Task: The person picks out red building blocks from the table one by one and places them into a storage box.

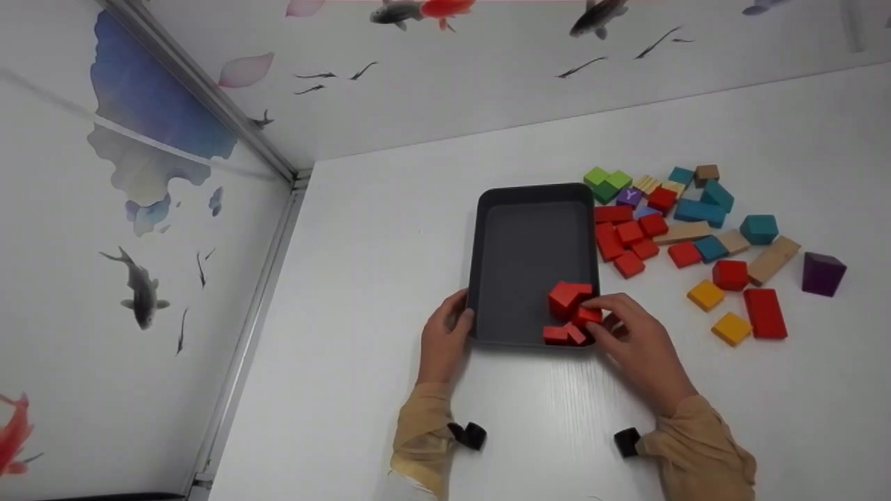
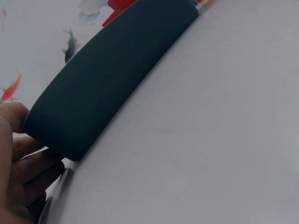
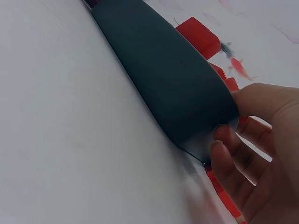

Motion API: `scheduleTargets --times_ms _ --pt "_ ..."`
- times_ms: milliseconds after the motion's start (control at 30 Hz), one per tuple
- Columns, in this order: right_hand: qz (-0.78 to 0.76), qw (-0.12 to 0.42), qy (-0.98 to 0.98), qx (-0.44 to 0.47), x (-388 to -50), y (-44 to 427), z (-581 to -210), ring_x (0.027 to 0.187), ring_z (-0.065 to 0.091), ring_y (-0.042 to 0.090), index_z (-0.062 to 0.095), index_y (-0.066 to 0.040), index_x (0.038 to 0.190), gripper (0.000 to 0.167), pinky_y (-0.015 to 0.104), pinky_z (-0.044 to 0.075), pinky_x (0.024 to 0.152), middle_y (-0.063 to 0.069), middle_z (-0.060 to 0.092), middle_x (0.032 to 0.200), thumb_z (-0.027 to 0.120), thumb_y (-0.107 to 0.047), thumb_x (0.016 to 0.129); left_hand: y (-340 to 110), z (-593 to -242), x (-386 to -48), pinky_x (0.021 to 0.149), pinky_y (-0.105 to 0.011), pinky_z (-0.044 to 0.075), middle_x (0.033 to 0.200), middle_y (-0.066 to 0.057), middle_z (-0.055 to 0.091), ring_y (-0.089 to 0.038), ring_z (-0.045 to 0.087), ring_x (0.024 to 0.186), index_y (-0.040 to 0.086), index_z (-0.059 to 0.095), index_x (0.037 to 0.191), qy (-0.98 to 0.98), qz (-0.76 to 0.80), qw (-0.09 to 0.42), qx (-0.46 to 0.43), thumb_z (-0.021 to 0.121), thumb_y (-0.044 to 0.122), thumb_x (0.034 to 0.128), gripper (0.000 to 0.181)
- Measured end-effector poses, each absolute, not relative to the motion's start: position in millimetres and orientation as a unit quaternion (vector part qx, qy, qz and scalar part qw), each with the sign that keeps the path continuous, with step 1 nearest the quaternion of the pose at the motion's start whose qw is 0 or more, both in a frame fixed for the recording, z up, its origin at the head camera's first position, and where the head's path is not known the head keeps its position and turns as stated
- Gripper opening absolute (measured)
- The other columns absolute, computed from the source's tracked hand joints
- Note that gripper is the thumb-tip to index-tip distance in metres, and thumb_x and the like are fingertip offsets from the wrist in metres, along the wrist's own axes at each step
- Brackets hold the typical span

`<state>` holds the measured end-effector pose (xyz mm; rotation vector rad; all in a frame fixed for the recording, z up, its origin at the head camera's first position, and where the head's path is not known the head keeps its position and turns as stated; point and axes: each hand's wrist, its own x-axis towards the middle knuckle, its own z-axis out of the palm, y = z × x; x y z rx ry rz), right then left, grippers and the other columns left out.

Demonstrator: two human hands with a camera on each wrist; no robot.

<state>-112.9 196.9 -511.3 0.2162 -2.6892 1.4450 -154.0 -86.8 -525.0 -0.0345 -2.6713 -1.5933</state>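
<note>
A dark grey rectangular tray [image 1: 532, 254] lies on the white table. Several red blocks [image 1: 565, 298] sit inside its front right corner. My left hand [image 1: 445, 334] grips the tray's left side near the front, thumb at the rim; in the left wrist view its fingers [image 2: 35, 170] lie under the tray's corner. My right hand [image 1: 637, 344] is at the front right corner, pinching a small red block [image 1: 589, 316] between thumb and index finger. In the right wrist view, other fingers [image 3: 229, 158] rest against the tray's outer wall; the pinched block is mostly hidden there.
Right of the tray spread many loose blocks: red ones [image 1: 609, 241], green ones [image 1: 607, 184], teal ones [image 1: 699, 212], yellow ones [image 1: 731, 328], plain wood pieces [image 1: 774, 259] and a purple block [image 1: 823, 274]. A wall panel with painted fish [image 1: 143, 296] borders the table's left side.
</note>
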Motion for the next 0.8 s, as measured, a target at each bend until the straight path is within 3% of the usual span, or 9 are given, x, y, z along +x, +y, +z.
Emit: scheduleTargets --times_ms 433,800 --pt "0.474 0.044 -0.876 0.076 -112.9 196.4 -510.8 0.084 0.049 0.006 0.053 -0.032 0.113 0.033 0.016 0.046 0.071 -0.015 0.050 0.109 0.064 -0.024 0.083 -86.3 -524.4 -153.1 0.097 -0.024 0.032 0.123 0.016 0.049 -0.001 0.041 0.116 0.032 0.048 0.126 -0.855 -0.518 0.008 -0.013 0.050 0.034 0.0909 0.035" --pt "0.478 0.034 -0.875 0.073 -112.5 196.8 -511.8 0.085 0.049 0.007 0.053 -0.032 0.113 0.033 0.018 0.047 0.072 -0.014 0.050 0.110 0.064 -0.024 0.083 -76.4 -487.9 -141.7 0.096 -0.025 0.033 0.126 -0.002 0.051 -0.008 0.043 0.117 0.012 0.049 0.127 -0.851 -0.526 0.004 -0.016 0.049 0.020 0.0922 0.036"
